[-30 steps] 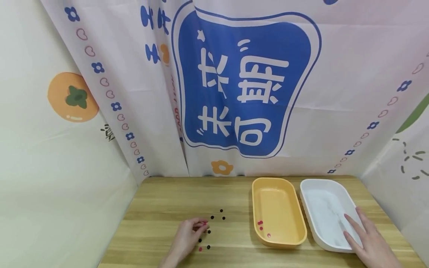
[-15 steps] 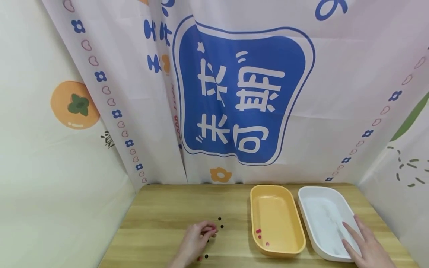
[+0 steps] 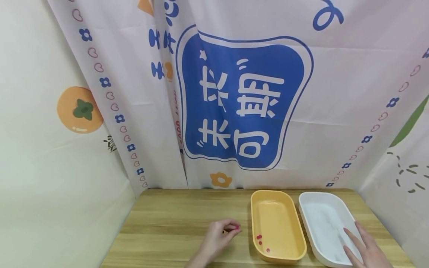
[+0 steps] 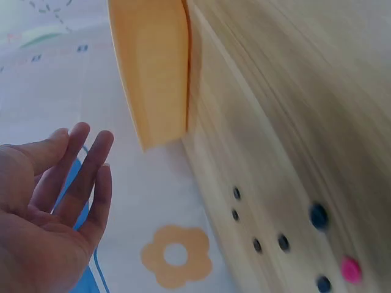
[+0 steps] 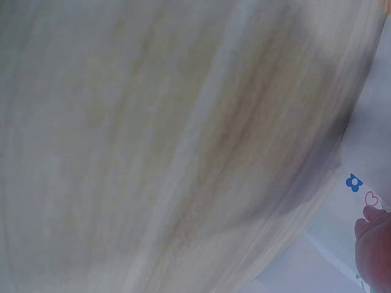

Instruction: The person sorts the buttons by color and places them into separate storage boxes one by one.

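Note:
Left of the yellow tray [image 3: 253, 223], my left hand [image 3: 216, 238] pinches a small round pink bead [image 3: 237, 227] between thumb and fingertips, above the table. Several more pink beads [image 3: 260, 243] lie inside the yellow tray near its front left corner. Loose on the wood, the left wrist view has several black beads [image 4: 318, 216] and one pink bead [image 4: 350, 269]. My right hand [image 3: 368, 251] rests on the right side of the white tray [image 3: 306, 219], its fingers spread over the rim. In the right wrist view only a blurred bit of that hand [image 5: 374, 250] shows.
The wooden table [image 3: 167, 219] carries both trays side by side at its right. A white printed curtain [image 3: 335, 111] hangs along the back edge, and cloth walls [image 3: 67, 186] close in the sides.
My left hand has picked up the pink bead and moved right toward the yellow tray. The right hand stays at the white tray. The head view has tilted up a little.

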### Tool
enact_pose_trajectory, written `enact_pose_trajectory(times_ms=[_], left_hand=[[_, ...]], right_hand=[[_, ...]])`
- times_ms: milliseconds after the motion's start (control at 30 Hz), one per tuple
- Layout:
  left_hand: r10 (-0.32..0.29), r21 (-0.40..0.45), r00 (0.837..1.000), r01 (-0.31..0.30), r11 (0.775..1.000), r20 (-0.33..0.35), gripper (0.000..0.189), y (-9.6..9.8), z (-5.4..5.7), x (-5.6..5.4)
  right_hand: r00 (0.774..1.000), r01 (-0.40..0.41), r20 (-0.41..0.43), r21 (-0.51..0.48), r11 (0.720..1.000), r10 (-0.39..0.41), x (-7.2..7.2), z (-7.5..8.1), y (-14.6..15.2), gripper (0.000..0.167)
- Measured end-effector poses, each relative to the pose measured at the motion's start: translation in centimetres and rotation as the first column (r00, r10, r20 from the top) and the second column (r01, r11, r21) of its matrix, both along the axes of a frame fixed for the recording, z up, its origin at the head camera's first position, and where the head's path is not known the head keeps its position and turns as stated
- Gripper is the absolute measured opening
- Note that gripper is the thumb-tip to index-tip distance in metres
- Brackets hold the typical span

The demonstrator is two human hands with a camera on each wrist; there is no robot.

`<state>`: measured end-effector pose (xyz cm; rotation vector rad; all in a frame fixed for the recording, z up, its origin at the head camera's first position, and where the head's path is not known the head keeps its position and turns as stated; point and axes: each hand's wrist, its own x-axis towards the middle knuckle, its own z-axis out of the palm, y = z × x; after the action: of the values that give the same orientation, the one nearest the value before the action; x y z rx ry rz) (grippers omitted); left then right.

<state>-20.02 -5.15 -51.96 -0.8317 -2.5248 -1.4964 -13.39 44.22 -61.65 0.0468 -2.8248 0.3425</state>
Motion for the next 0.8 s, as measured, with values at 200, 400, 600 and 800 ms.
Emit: enact_pose_trajectory(times_ms=[200,400,600,800], left_hand=[[-0.038,-0.013,0.999,0.038,0.999,0.017,0.011,2.7,0.0,-0.4],[-0.049,-0.1,0.992,0.037,0.994,-0.118,0.015,4.7,-0.1,-0.4],[-0.018,-0.206,0.981,-0.023,0.978,-0.191,0.016,5.9,-0.4,-0.2],[-0.009,-0.291,0.986,-0.039,0.956,-0.164,0.028,6.2,-1.1,0.0]], right_hand=[[0.999,-0.01,-0.047,0.01,1.0,0.011,0.0,-0.7,0.3,0.06],[1.0,-0.017,-0.013,0.004,1.0,0.017,-0.2,-1.0,0.6,0.065],[0.999,-0.032,0.027,-0.002,1.0,0.032,-0.2,-1.3,0.5,0.072],[0.971,-0.119,-0.21,0.005,0.993,0.117,-0.1,-2.6,0.3,0.09]])
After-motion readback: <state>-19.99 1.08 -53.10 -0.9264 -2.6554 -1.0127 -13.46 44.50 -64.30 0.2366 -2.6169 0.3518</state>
